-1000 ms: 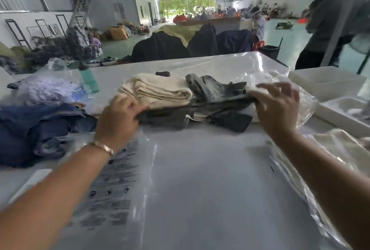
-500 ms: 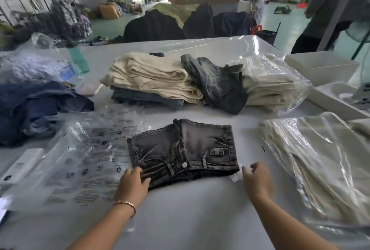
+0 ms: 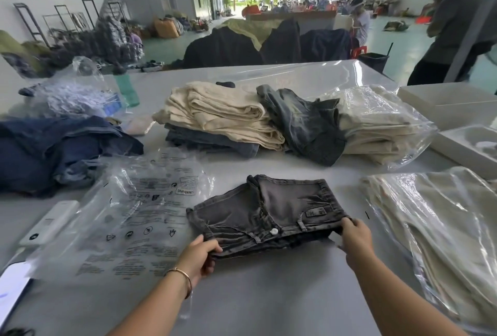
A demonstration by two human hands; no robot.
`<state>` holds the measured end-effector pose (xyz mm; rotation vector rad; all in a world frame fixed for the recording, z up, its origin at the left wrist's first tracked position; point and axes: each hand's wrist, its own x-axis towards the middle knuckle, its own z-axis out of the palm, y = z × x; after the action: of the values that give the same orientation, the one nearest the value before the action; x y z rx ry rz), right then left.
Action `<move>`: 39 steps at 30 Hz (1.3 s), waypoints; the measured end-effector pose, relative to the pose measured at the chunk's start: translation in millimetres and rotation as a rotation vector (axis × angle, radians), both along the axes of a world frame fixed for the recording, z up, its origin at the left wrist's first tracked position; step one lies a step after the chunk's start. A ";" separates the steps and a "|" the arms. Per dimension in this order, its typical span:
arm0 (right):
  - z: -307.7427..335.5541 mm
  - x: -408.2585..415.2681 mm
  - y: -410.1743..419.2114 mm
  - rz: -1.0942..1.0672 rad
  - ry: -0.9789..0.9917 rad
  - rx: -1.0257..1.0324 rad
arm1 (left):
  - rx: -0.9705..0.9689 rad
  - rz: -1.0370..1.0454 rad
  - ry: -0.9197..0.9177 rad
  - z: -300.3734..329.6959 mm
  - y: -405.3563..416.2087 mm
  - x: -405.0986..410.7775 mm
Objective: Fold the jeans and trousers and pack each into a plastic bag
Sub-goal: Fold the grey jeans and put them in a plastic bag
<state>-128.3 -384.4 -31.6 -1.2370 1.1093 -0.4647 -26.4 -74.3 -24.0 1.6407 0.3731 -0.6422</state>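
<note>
Between both hands (image 3: 200,255) (image 3: 356,239), folded jeans (image 3: 266,217)

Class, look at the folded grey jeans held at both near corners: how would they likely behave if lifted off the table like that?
The grey jeans look floppy: held only by the left hand and right hand, the middle would probably sag. The stacked layers may slide apart, since nothing binds them. The thick denim probably feels fairly heavy for its size.

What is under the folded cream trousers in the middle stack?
Folded blue denim jeans lie under the cream trousers, resting on the table. Only their near edge shows; the rest is covered.
</note>
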 end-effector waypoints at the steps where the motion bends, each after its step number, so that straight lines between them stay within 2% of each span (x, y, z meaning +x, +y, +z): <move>1: 5.3 -1.9 -3.5 -0.066 -0.136 0.180 | 0.002 -0.034 0.027 -5.1 -1.2 -7.1; 3: 9.9 -6.9 -7.0 -0.139 -0.373 0.531 | 0.020 -0.113 0.074 -16.4 -4.2 -20.5; 4: 11.3 -8.7 -6.5 -0.134 -0.450 0.630 | 0.014 -0.137 0.081 -21.0 -4.9 -26.2; 6: 16.5 -9.6 -4.6 -0.083 -0.542 0.670 | -0.045 -0.146 0.087 -23.3 -4.7 -34.6; 8: 27.8 -6.2 3.0 0.002 -0.593 0.594 | -0.086 -0.112 0.087 -21.4 -1.2 -38.1; 10: 42.9 2.4 21.6 0.146 -0.578 0.394 | -0.098 -0.099 0.081 -25.0 6.0 -37.2; 12: 53.3 14.2 53.7 0.382 -0.498 0.119 | -0.128 -0.114 0.077 -29.6 9.6 -36.2; 14: 55.1 21.4 91.5 0.670 -0.398 -0.294 | -0.196 -0.125 0.084 -32.4 8.9 -34.8; 16: 39.0 25.8 124.0 1.046 -0.224 -0.818 | -0.298 -0.098 0.138 -32.6 5.7 -32.5; 17: 27.3 24.4 136.2 1.242 -0.077 -1.014 | -0.356 -0.080 0.180 -33.7 5.3 -31.7; 19: 8.3 17.9 148.9 1.465 0.190 -1.149 | -0.404 -0.085 0.222 -36.9 5.8 -29.5; 22: -5.7 12.3 148.3 1.488 0.231 -1.159 | -0.280 -0.133 0.177 -32.6 7.4 -31.4; 26: 0.8 12.2 137.4 1.340 0.164 -1.099 | -0.134 -0.082 0.016 -29.7 -0.6 -32.3; 34: -3.0 11.9 119.9 1.362 0.441 -1.202 | 0.047 -0.236 -0.234 -12.6 -26.9 -23.9; 36: 1.8 13.3 112.9 1.377 0.425 -1.128 | 0.018 -0.253 -0.249 -12.7 -27.6 -22.9; 39: 11.3 12.9 102.1 1.302 0.307 -0.914 | -0.101 -0.193 -0.171 -14.2 -25.7 -24.6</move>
<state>-115.4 -282.3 -20.3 -2.5598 0.0678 0.3022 -51.0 -100.1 -38.2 1.6327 0.0569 -0.6478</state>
